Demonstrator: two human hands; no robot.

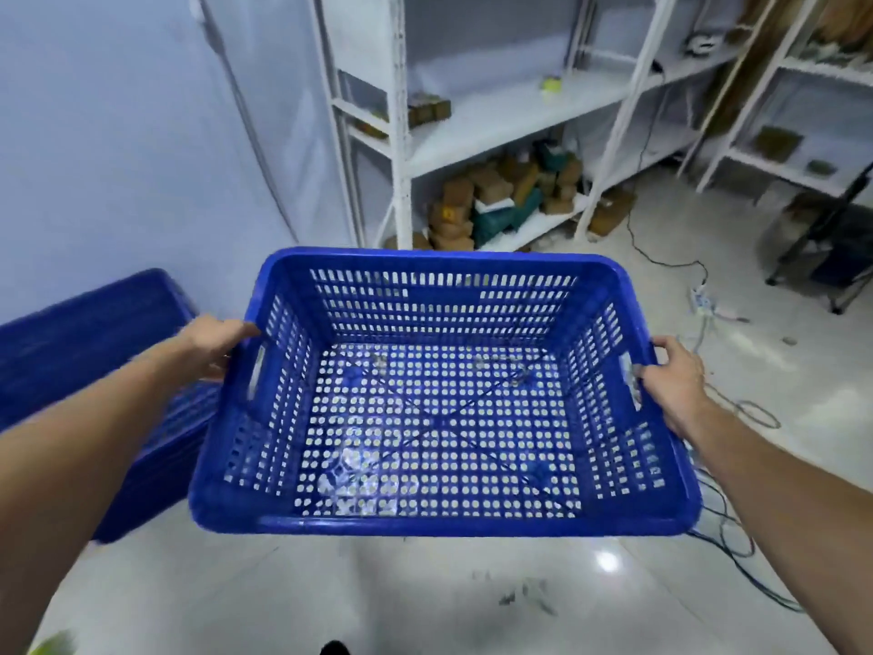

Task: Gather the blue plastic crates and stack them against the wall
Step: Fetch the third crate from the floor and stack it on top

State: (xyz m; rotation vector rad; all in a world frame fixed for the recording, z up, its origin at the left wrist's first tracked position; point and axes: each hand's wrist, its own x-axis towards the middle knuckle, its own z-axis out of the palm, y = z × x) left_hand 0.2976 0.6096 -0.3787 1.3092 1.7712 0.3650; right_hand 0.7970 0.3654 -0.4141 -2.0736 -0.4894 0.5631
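I hold an empty blue perforated plastic crate (439, 524) in the air above the floor, open side up. My left hand (212, 345) grips its left handle side and my right hand (673, 378) grips its right handle side. To the left, against the pale wall (118, 134), sits a blurred stack of blue crates (89, 342), partly hidden behind my left arm and the held crate.
White metal shelving (401, 134) stands ahead with cardboard boxes (496, 191) piled on its bottom shelf. Cables and a power strip (701, 302) lie on the glossy tiled floor at right. A dark wheeled stand (831, 257) is at far right.
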